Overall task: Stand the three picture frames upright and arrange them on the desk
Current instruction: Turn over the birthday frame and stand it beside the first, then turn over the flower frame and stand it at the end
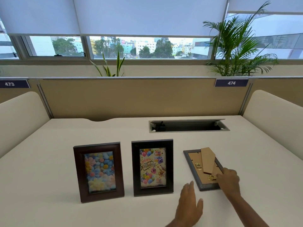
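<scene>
Two dark wooden picture frames stand upright on the cream desk (49, 161). The flower frame (98, 172) is on the left and the "Happy Birthday" frame (152, 167) stands beside it. To their right, a grey frame (196, 171) lies face down with its cardboard back and easel leg showing. My right hand (229, 179) rests on that frame's near right corner, fingers curled over the edge. My left hand (189, 203) hovers flat with fingers apart over the desk, just left of the grey frame and touching nothing.
A cable tray slot (188, 126) with its lid raised sits in the desk behind the frames. A tan partition (131, 99) closes the back, with rounded cream dividers on both sides. Potted plants stand behind the partition.
</scene>
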A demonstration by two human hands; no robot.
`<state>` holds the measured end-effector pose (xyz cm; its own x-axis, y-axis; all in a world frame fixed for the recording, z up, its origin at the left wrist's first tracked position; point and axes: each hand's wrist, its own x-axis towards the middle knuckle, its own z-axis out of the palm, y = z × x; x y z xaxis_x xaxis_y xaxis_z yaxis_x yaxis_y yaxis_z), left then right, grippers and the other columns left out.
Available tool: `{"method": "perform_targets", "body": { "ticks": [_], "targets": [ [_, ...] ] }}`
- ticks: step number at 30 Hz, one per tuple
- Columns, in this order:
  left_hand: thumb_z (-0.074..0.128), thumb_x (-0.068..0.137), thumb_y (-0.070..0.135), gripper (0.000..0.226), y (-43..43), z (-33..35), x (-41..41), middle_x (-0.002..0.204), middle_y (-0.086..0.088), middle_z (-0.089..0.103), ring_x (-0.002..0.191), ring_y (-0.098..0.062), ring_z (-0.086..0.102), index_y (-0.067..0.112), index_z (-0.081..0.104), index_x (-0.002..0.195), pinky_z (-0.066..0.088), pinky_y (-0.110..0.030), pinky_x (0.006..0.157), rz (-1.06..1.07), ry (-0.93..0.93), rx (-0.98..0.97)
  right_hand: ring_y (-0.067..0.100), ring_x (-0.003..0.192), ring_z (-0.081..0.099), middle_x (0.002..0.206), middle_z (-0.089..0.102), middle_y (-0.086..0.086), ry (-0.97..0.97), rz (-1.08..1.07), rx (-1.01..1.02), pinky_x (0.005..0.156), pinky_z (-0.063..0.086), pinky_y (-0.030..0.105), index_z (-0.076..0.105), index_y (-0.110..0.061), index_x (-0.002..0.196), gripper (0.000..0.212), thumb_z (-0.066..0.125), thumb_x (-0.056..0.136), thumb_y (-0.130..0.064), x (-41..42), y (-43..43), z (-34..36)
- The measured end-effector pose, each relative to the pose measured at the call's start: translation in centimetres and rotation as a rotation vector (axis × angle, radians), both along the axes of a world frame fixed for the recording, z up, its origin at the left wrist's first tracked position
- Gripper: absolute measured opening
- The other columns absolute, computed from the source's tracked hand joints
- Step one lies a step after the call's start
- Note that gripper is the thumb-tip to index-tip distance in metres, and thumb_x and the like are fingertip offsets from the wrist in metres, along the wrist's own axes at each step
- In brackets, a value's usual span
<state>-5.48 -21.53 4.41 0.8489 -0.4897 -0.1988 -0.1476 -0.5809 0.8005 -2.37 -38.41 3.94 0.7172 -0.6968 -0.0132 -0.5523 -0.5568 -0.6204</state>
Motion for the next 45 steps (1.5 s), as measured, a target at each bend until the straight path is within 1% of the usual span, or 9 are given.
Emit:
{"method": "perform_targets", "body": {
  "ticks": [8,15,20,27,31,34,40,43,45],
  "targets": [
    [0.047,0.092,0.016,0.053,-2.9,0.4,2.9,0.146,-0.007,0.039,0.131,-0.022,0.04,0.016,0.027,0.142,0.034,-0.026,0.106,0.03,0.326,-0.216,0.042,0.115,0.047,0.122,0.053,0.029,0.089,-0.054,0.139,0.094,0.04,0.041,0.048,0.004,0.121,0.033,0.047,0.09,-0.007,0.7,-1.4,-1.0],
    [0.042,0.097,0.016,0.056,-2.3,0.6,4.7,0.154,-0.013,0.02,0.138,-0.029,0.027,0.009,0.012,0.145,0.031,-0.036,0.111,0.283,0.535,-0.347,0.039,0.119,0.045,0.127,0.054,0.023,0.047,-0.102,0.247,0.101,0.035,0.044,0.049,0.0,0.123,0.034,0.051,0.09,-0.011,0.3,-2.4,-1.7],
    [0.037,0.099,0.011,0.03,-2.4,0.3,5.1,0.125,-0.014,0.052,0.088,-0.018,0.054,0.001,0.044,0.127,0.05,-0.016,0.058,0.385,0.641,-0.448,0.037,0.109,0.051,0.12,0.054,0.023,-0.131,-0.121,0.503,0.084,0.044,0.042,0.053,0.0,0.118,0.032,0.053,0.087,-0.001,0.7,-3.3,-0.7],
    [0.043,0.094,-0.004,0.018,-3.4,4.3,5.6,0.091,-0.016,0.054,0.065,-0.017,0.05,0.003,0.051,0.079,0.045,-0.012,0.036,0.475,0.842,-0.716,0.022,0.076,0.054,0.101,0.052,0.018,-0.506,-0.067,0.914,0.047,0.056,0.019,0.057,0.005,0.105,0.024,0.036,0.094,0.001,0.1,-5.0,3.1],
    [0.042,0.092,-0.01,0.023,-3.4,6.4,5.6,0.076,-0.015,0.049,0.061,-0.021,0.047,-0.001,0.045,0.07,0.043,-0.013,0.029,0.504,0.93,-0.857,0.025,0.083,0.057,0.094,0.056,0.015,-0.683,0.022,0.977,0.052,0.057,0.012,0.059,-0.002,0.098,0.033,0.027,0.095,0.004,-1.0,-5.4,3.6],
    [0.042,0.091,-0.01,0.025,-3.5,7.3,5.2,0.074,-0.014,0.05,0.06,-0.022,0.047,-0.003,0.047,0.068,0.043,-0.013,0.028,0.487,0.982,-0.913,0.022,0.098,0.056,0.103,0.059,0.01,-0.634,0.22,0.748,0.066,0.054,0.005,0.055,-0.002,0.105,0.036,0.027,0.092,0.016,-1.5,-4.8,2.7],
    [0.042,0.09,-0.009,0.027,-2.7,7.9,4.9,0.071,-0.012,0.045,0.059,-0.021,0.046,0.0,0.048,0.065,0.048,-0.019,0.036,0.469,0.936,-0.884,-0.009,0.079,0.063,0.075,0.07,-0.023,-0.671,0.313,0.524,0.073,0.05,0.002,0.056,0.007,0.093,0.022,0.043,0.083,0.022,-1.8,-4.5,2.1],
    [0.04,0.095,0.007,0.017,-1.8,8.2,4.9,0.091,-0.016,0.053,0.074,-0.023,0.052,-0.004,0.052,0.098,0.049,-0.022,0.055,0.424,0.774,-0.75,-0.012,0.068,0.063,0.068,0.07,-0.026,-0.692,0.28,0.515,0.064,0.047,-0.001,0.059,-0.004,0.09,0.025,0.049,0.083,0.018,-1.9,-4.5,2.2],
    [0.033,0.099,0.031,0.043,-1.4,7.8,4.8,0.116,-0.015,0.054,0.101,-0.024,0.055,0.005,0.04,0.131,0.05,-0.028,0.083,0.338,0.664,-0.593,-0.014,0.068,0.063,0.069,0.071,-0.028,-0.718,0.264,0.554,0.062,0.048,-0.001,0.057,-0.006,0.098,0.028,0.049,0.083,0.016,-1.9,-4.5,2.5]
  ]
}}
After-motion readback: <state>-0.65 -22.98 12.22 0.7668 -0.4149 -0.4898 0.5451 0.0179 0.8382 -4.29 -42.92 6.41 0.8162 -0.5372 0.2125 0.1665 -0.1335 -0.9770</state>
